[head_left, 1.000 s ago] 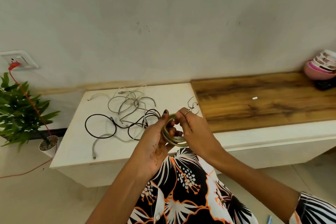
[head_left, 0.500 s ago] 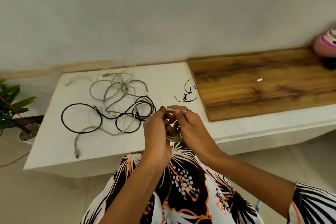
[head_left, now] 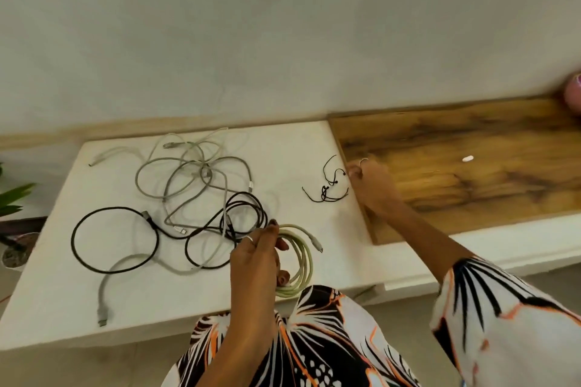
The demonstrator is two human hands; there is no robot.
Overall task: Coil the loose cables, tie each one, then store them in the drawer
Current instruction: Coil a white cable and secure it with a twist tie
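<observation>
The right hand is leaving the pale green coil, fingers curling at the black ties; the left hand is gripping the coil alone, ready for tying.

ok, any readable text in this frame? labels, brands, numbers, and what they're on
None: no legible word, number or sign shows anywhere.
Pale green coiled cable in the left hand: no marking visible.
Grey cables and black cable on the white tabletop: plugs too small to read.
Small white object on the wooden board: blurred, nothing legible.
</observation>
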